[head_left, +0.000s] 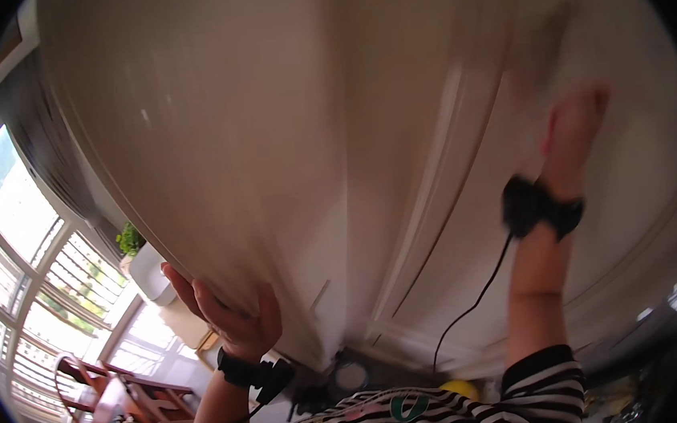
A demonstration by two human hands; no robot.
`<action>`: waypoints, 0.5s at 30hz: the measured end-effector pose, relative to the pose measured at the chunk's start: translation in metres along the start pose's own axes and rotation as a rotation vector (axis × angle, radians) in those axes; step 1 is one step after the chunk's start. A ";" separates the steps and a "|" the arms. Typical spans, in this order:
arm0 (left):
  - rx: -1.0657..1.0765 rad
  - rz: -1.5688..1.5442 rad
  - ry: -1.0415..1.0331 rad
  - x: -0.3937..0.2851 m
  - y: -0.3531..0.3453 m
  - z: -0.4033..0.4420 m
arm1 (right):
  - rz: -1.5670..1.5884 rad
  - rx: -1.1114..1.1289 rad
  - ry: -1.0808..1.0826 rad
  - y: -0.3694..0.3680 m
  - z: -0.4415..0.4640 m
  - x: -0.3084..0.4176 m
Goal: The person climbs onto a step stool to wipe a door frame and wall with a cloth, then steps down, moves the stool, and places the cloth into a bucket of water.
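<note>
A tall pale door panel [212,142] fills the left and middle of the head view. Wrapped around its lower left edge is my left hand [235,313], fingers on one side and thumb on the other. My right hand [580,122] is raised in front of the pale surface [473,280] on the right. It is smeared by motion, so its fingers and anything in them cannot be made out. Each wrist wears a black strap with a device and a cable.
Windows with a railing [78,266] and a grey curtain [51,148] stand at the left. Below them are a green plant [129,239], a white bin-like object [153,274] and reddish wooden furniture [126,407] bearing several small items. A yellow round object [460,388] lies low down.
</note>
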State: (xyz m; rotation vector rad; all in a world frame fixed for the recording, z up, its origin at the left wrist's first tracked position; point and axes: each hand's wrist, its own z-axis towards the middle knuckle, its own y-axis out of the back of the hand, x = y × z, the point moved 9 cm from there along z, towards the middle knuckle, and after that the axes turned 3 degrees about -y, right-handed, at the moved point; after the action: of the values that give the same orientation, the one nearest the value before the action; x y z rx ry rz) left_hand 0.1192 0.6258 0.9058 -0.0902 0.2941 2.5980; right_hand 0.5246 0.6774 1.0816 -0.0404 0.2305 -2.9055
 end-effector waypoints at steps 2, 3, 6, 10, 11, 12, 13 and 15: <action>0.034 -0.016 -0.015 -0.001 -0.003 0.002 | -0.207 -0.070 0.431 -0.028 0.085 0.053; -0.029 -0.033 -0.029 -0.001 -0.002 0.002 | -0.384 -0.120 0.716 -0.049 0.107 0.090; -0.024 -0.025 -0.034 -0.001 -0.004 0.001 | -0.562 0.133 0.616 -0.125 0.143 0.118; -0.018 -0.025 -0.008 0.000 -0.004 0.001 | -0.395 0.064 0.726 -0.125 0.058 0.161; -0.012 -0.013 -0.017 0.001 -0.005 0.000 | -0.381 0.186 0.759 -0.132 0.009 0.162; -0.004 -0.001 -0.028 0.002 -0.005 -0.002 | -0.265 0.444 0.619 -0.145 -0.047 0.152; -0.023 -0.012 -0.022 0.002 -0.003 -0.001 | -0.185 0.880 0.597 -0.145 -0.114 0.157; -0.053 -0.025 -0.015 0.003 0.000 0.001 | 0.155 0.975 0.515 -0.100 -0.227 0.159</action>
State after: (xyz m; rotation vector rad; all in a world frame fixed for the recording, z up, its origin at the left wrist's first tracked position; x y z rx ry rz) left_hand 0.1167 0.6271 0.9060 -0.0926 0.2168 2.5813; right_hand 0.3375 0.7728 0.8746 0.8262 -1.0393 -2.4968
